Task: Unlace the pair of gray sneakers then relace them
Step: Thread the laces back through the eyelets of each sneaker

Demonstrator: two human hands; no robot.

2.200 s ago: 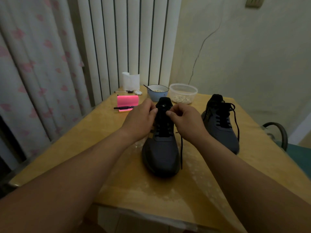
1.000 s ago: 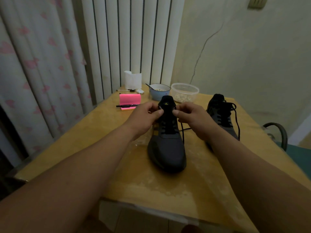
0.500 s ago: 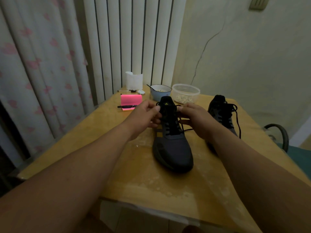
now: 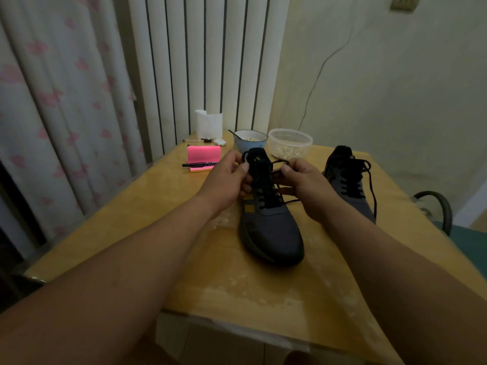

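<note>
Since half-second ago left hand (image 4: 228, 180) and right hand (image 4: 305, 187) parted slightly, each pinching black lace (image 4: 279, 162) looped over tongue; gray sneaker (image 4: 271, 230) shows yellow side stripes, toe toward viewer.

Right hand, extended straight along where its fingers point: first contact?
Likely the black tongue of the near gray sneaker, just past the black lace the right hand pinches; the left hand sits beyond. Depth is unclear from one view.
</note>
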